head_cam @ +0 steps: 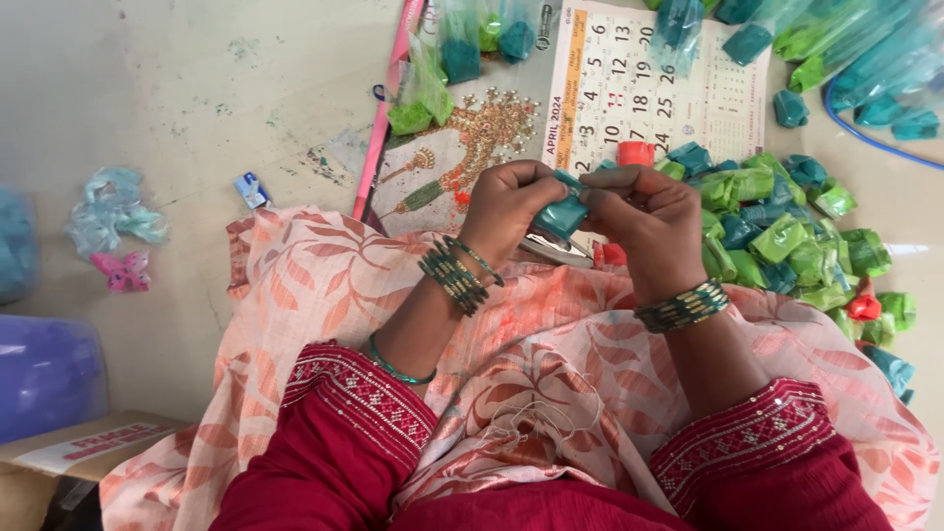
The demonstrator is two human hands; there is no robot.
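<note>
My red sleeves [354, 433] sit closest under my eyes, with the peach leaf-print cloth [551, 354] spread over my lap beyond them. The fingers [536, 182] of my left hand [506, 206] and those of my right hand [644, 221] are both pinched on one small teal packet [562, 211], held in the air between them, just above the cloth's far edge. The packet lies slanted, its upper end pointing up toward my left fingertips and its fat lower end dropping toward my lap; my left fingers grip the top, my right ones close in from the side, so neither hand is farther from it. Right beneath it something shiny and metal [556, 248] rests on the cloth; I cannot tell what it is. Farther out to my right, a heap of green and teal packets [787, 236] covers the floor [197, 79], touching a calendar sheet [629, 88] that lies straight ahead.
</note>
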